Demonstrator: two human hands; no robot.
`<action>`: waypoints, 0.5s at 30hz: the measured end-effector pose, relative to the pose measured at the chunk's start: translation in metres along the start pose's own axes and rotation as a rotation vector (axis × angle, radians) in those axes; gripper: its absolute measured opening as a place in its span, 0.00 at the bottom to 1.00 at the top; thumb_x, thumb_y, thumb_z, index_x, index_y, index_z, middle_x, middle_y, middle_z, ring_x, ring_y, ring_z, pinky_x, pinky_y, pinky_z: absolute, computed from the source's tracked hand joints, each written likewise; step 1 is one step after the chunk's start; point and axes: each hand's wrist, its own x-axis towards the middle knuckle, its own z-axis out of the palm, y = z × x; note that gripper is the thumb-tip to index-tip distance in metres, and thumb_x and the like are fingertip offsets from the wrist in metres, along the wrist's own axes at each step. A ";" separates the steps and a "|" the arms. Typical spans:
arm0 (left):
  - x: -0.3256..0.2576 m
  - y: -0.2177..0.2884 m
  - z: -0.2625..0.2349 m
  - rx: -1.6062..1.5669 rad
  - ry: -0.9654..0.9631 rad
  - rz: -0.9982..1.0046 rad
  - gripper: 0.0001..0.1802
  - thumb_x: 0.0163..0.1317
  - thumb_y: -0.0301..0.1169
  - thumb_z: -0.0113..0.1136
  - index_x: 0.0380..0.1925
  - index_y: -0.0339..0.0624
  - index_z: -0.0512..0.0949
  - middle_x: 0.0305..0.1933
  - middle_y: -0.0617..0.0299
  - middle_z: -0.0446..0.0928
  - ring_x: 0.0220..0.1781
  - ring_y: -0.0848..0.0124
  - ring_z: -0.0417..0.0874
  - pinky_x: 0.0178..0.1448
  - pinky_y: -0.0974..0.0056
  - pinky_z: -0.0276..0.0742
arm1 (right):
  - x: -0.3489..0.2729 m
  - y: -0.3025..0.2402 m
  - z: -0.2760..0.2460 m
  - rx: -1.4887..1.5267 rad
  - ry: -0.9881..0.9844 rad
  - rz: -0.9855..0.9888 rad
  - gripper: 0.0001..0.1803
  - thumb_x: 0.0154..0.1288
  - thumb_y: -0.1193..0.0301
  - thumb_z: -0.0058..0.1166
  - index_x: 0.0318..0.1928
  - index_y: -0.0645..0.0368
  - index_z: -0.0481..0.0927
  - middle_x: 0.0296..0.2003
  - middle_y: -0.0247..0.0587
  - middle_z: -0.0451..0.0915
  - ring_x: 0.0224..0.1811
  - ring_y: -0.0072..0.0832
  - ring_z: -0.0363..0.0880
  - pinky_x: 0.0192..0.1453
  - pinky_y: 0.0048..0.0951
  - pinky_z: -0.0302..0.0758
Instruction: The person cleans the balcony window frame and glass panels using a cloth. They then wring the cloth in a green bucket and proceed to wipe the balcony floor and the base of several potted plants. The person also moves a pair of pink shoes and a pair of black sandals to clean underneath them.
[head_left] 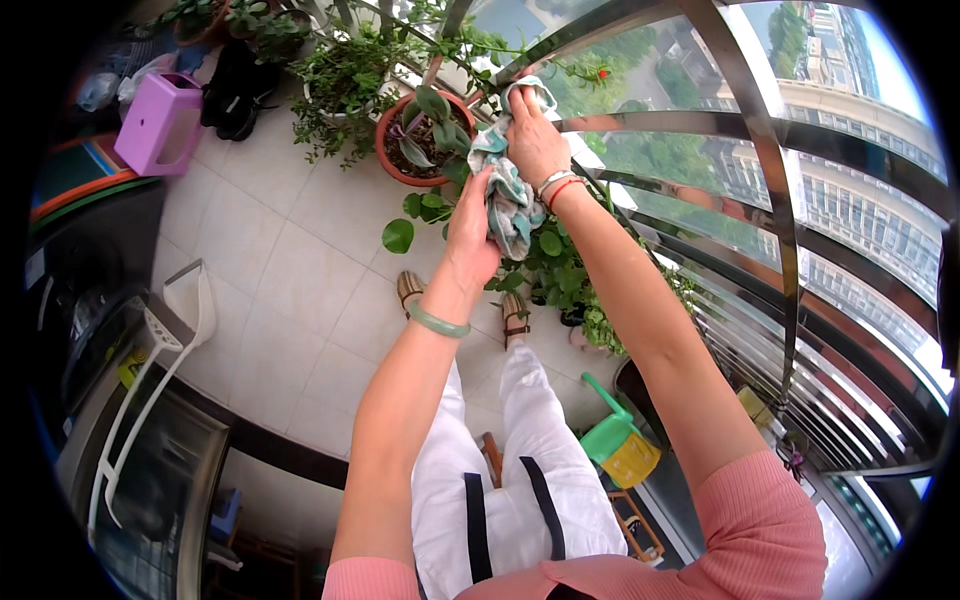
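Observation:
A crumpled cloth (512,215) in white, green and grey hangs between my two hands at the metal window railing (660,122). My right hand (538,145) is higher and farther out, its fingers closed over the cloth's upper end beside the bars. Lower and to the left, my left hand (472,235) grips the cloth's side, with part of its fingers hidden behind the fabric. Just left of the cloth stands a terracotta pot (418,182) with a broad-leaved plant. Round green leaves (398,236) spread below the cloth.
Bushy potted plants (345,85) line the far side. A purple stool (160,125) and black shoes (235,100) are at the far left. A white long-handled dustpan (192,305) leans at left. Near my right leg is a green and yellow watering can (610,437).

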 end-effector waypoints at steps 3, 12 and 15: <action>0.007 0.001 -0.003 0.041 0.002 0.006 0.16 0.72 0.41 0.45 0.50 0.45 0.74 0.44 0.65 0.79 0.46 0.71 0.81 0.54 0.60 0.78 | 0.003 -0.004 -0.007 -0.063 -0.062 0.002 0.22 0.63 0.72 0.43 0.59 0.58 0.64 0.67 0.44 0.62 0.45 0.45 0.81 0.39 0.51 0.79; -0.005 -0.003 0.000 0.050 0.002 -0.088 0.14 0.71 0.38 0.49 0.52 0.48 0.72 0.46 0.70 0.76 0.44 0.77 0.78 0.48 0.67 0.76 | -0.008 0.009 -0.002 -0.026 -0.056 0.063 0.27 0.63 0.70 0.44 0.63 0.54 0.61 0.65 0.43 0.65 0.44 0.48 0.81 0.40 0.49 0.78; 0.018 0.010 0.005 0.075 -0.026 0.044 0.13 0.69 0.42 0.50 0.41 0.48 0.76 0.36 0.65 0.81 0.35 0.69 0.82 0.42 0.60 0.81 | 0.016 0.000 -0.006 -0.146 -0.039 0.037 0.25 0.63 0.70 0.44 0.61 0.55 0.62 0.64 0.46 0.65 0.42 0.47 0.81 0.38 0.50 0.79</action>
